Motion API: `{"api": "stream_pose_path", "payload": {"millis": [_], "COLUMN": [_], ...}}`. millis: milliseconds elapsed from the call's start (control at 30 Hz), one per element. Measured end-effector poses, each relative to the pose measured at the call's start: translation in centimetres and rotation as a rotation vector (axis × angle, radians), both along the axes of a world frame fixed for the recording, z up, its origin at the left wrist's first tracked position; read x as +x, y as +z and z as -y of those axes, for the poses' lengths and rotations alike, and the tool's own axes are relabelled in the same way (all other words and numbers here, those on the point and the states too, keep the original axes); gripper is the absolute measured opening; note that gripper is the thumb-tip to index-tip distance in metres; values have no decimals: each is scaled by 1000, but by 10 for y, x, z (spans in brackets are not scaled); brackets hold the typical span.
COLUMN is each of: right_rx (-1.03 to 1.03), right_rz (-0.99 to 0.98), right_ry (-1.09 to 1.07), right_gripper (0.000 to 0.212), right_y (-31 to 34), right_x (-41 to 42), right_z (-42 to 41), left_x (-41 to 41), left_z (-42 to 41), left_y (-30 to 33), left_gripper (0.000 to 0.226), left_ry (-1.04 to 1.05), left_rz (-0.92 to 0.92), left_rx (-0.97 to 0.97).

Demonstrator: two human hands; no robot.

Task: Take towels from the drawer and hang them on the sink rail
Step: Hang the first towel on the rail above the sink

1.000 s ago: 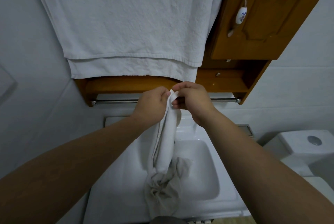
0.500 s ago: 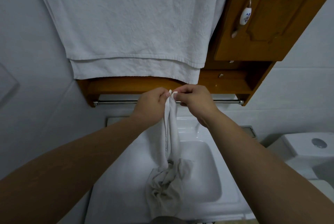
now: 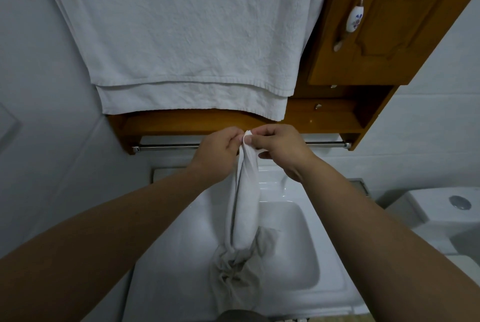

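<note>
1. Head view, containers: the sink is sitting below your arms, and the crumpled grey lower end of the towel is lying in its basin, bunched toward the near rim. The cabinet is hanging up on the right with its door closed and a handle on it; the open shelf beneath it is showing only small knobs, and what else it holds cannot be told.

2. Head view, hands: your left hand is curling its fingers around the top edge of the towel, pinching it near the thumb. Your right hand is pinching the same top edge between thumb and forefinger, with the other fingers curled beneath. The two hands are almost touching, side by side, just in front of the rail.

3. Head view, the towel: it is hanging from your fingers as a narrow white roll with a dark stripe down its left side, reaching down into the sink. It is not over the rail yet; the rail is running bare to the left and right behind your hands.

4. Head view, above: a big towel is hanging doubled over, covering the wall above the wooden frame. A toilet is standing at the right.
</note>
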State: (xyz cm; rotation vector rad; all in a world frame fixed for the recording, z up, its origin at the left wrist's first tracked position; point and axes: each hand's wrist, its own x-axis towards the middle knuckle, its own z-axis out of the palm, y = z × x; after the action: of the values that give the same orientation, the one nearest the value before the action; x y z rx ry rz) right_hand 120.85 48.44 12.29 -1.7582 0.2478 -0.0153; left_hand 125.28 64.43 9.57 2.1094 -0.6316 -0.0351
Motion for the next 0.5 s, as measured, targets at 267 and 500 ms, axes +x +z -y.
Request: {"api": "stream_pose_path", "payload": {"millis": [267,500], "right_rx": [-272,-600], "right_rz": [139,258], "right_ry": [28,45], "right_gripper": [15,13], "right_y": [-4,-2], "right_x": [4,6], "right_z": [-2,-3], "left_x": [3,5], "left_z": [1,-1], "left_y": [4,5], "left_gripper": [24,7], "left_ry": [-29,-71], "left_rz": [-138,-261], "left_rx": [-83,-133]}}
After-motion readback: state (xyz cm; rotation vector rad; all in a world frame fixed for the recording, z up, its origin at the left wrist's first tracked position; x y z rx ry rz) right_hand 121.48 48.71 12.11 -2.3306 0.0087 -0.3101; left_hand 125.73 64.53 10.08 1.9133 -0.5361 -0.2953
